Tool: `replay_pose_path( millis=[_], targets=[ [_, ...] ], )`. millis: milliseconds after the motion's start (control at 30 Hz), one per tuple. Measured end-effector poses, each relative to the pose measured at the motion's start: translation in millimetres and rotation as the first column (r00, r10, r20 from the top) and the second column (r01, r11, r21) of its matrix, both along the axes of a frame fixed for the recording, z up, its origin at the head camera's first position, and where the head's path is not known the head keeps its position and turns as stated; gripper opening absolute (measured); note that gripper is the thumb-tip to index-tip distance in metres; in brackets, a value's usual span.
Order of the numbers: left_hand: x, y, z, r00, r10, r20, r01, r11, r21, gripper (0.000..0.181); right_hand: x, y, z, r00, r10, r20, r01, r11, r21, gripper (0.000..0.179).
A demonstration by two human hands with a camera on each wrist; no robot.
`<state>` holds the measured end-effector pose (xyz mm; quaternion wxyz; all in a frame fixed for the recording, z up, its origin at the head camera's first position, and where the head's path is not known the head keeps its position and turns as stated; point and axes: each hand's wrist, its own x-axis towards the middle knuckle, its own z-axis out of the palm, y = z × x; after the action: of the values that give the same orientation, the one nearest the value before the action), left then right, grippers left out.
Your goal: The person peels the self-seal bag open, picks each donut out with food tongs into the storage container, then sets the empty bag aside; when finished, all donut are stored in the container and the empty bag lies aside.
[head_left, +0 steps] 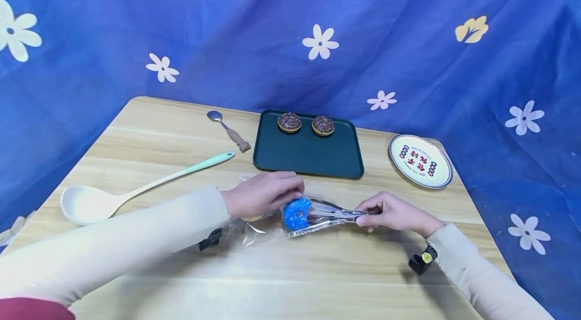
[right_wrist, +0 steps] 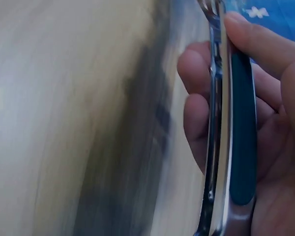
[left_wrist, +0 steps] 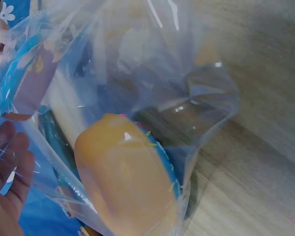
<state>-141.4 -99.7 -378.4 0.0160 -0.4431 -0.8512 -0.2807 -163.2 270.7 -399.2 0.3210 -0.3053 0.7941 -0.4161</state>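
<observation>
My right hand (head_left: pixel 392 214) grips metal tongs (head_left: pixel 336 213) near the middle of the table; their dark green handle (right_wrist: pixel 243 128) shows in the right wrist view. Between the tongs' tips is a blue-iced doughnut (head_left: pixel 290 216), at the mouth of a clear plastic bag (head_left: pixel 265 236). My left hand (head_left: pixel 263 193) holds the bag's edge beside that doughnut. Deeper in the bag, the left wrist view shows another doughnut (left_wrist: pixel 123 177) with a tan base, blue icing and sprinkles. Film and glare partly blur the left fingers.
Behind the hands lies a dark green tray (head_left: pixel 308 158) with two chocolate-topped doughnuts (head_left: pixel 289 122). A printed plate (head_left: pixel 442 176) stands at the right. To the left are a small spoon (head_left: pixel 231 133) and a large white ladle (head_left: pixel 88 204) with a mint handle. A blue flowered cloth hangs behind the table.
</observation>
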Motion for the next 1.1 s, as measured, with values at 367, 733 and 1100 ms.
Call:
replay_pose_path(
  millis=[367,733,1100],
  targets=[
    [0.4,1.3,-1.0,1.000,-0.014,0.009,0.014,1.000,0.018,0.009,-7.5,64,7.3,0.993,0.000,0.117,-0.003,1.000,0.024,0.024],
    [1.3,1.5,-0.5,1.000,-0.006,0.009,0.005,1.000,0.012,0.009,-29.2,90,26.4,0.991,-0.124,0.042,0.123,0.992,0.034,0.030],
    [1.7,3.7,-1.4,0.999,-0.028,-0.020,0.028,1.000,0.014,0.008,-62.2,20,12.1,0.957,-0.285,0.042,0.283,0.957,0.062,0.039]
  ],
)
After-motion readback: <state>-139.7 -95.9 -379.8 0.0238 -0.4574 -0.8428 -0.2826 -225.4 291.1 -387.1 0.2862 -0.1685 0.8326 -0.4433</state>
